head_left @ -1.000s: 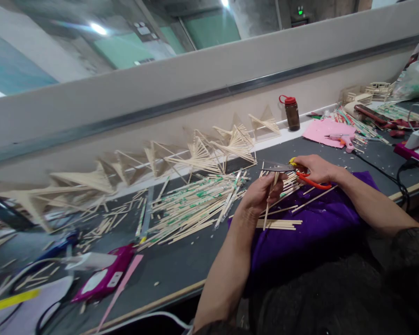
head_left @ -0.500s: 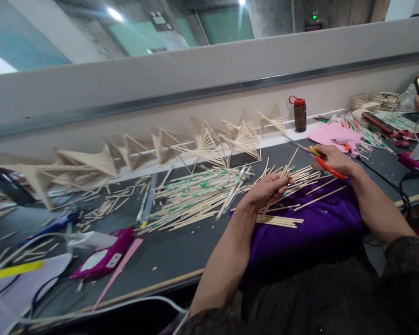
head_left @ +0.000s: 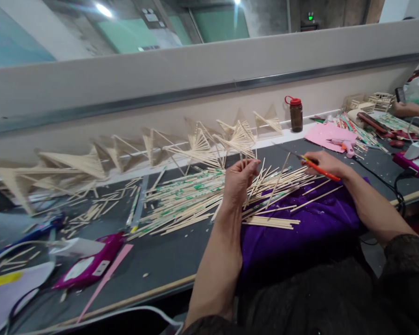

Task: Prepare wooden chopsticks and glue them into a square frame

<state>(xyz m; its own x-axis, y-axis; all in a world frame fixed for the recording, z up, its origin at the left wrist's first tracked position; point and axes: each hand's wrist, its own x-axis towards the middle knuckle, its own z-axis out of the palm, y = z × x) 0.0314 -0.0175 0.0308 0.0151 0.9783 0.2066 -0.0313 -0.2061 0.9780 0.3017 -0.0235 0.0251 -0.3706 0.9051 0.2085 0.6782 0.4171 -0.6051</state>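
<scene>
Pale wood, straight and thin, makes up the sticks (head_left: 272, 223) that lie on the near side of the bench (head_left: 167, 260). Some form a neat, nearly parallel row on the purple cloth (head_left: 300, 242); others fan out and cross behind it, reaching onto the dark bench. To the left is a wide heap, many in clear wraps (head_left: 202, 180) with green print. A single stick (head_left: 277, 181) slants up between the hands, its tip above the pile.

The left hand (head_left: 240, 179) has its fingers closed, thumb and fingertips pinching thin sticks whose ends poke up above them. The right hand (head_left: 321, 165) grips the scissors (head_left: 321, 170), orange and yellow at the handles, over the far edge of the cloth, blades pointing left and away.

Fingers hide the middle of the pinched sticks, so their number and full length cannot be told. The right hand covers part of the handles, and the blades are faint and blurred; how wide they stand is unclear. At the right edge, another person's hand (head_left: 405, 110) is cut off at the forearm, near a small dark object (head_left: 400, 95) too indistinct to name.
</scene>
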